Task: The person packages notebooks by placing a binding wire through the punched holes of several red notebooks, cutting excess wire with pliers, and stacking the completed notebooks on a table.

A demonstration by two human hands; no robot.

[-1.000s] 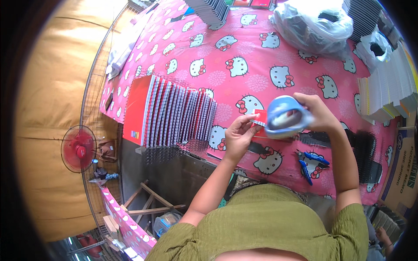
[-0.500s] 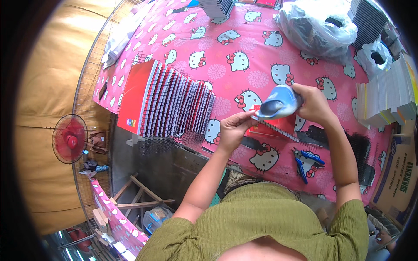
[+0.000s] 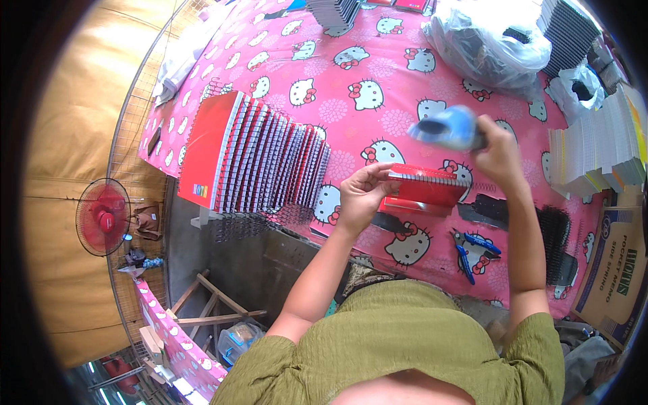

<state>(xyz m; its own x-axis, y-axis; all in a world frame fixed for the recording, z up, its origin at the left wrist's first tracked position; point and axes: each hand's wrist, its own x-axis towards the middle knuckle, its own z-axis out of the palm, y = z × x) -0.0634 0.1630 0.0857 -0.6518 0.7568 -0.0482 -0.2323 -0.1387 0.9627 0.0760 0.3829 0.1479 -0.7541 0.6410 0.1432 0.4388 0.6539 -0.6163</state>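
Note:
My left hand [image 3: 364, 196] pinches the left end of a small red spiral notebook [image 3: 425, 202], its wire coil running along the upper part. The coil's loose end sticks out at the right. My right hand [image 3: 498, 154] grips a blue clog-like rubber shoe [image 3: 449, 128], raised above and beyond the notebook; motion blurs it somewhat. Blue-handled pliers [image 3: 476, 253] lie on the table in front of the notebook, between my forearms. To the left of my left hand stands a row of finished-looking red spiral notebooks [image 3: 253, 155], coils facing right.
The table has a pink patterned cloth [image 3: 398, 88]. Black wire coils [image 3: 555, 236] lie at the right, near stacked paper pads [image 3: 597, 148]. A plastic bag [image 3: 486, 50] sits at the back right. A cardboard box [image 3: 614, 263] stands beyond the right edge, a red fan [image 3: 104, 217] at far left.
My right hand has lifted the shoe up and away from the coil's left end. The notebook has tipped so its red cover shows more, with my left hand still holding it.

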